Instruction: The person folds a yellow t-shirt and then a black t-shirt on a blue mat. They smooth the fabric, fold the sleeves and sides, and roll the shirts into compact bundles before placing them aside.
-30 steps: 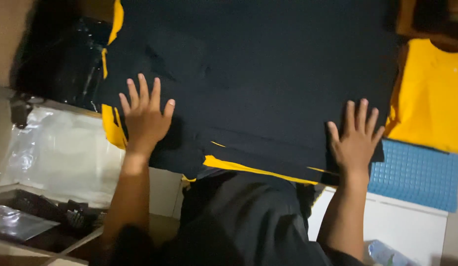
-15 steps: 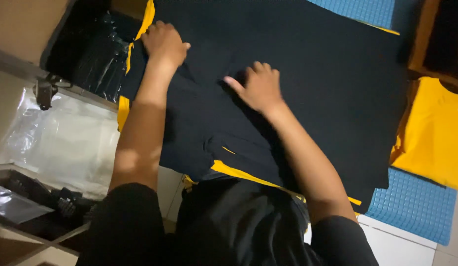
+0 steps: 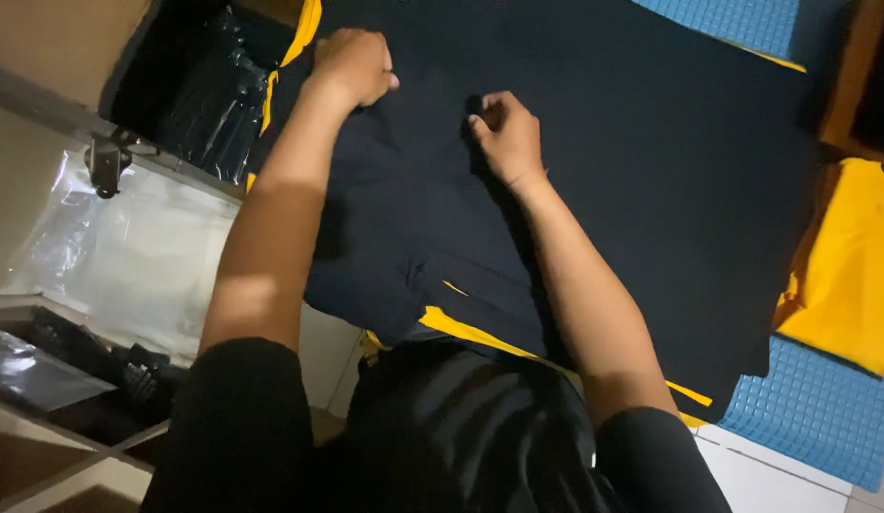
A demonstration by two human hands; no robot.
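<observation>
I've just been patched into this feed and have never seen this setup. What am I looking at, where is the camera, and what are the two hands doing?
There is no machine here: a person works with bare hands, and the one camera sits on their head, looking down. The left hand and the right hand are both closed, pinching folds of a large black fabric garment with yellow trim, spread across a blue gridded mat. A yellow cloth piece lies at the right edge. At the left are clear plastic bags and a dark bin lined with black plastic.
</observation>
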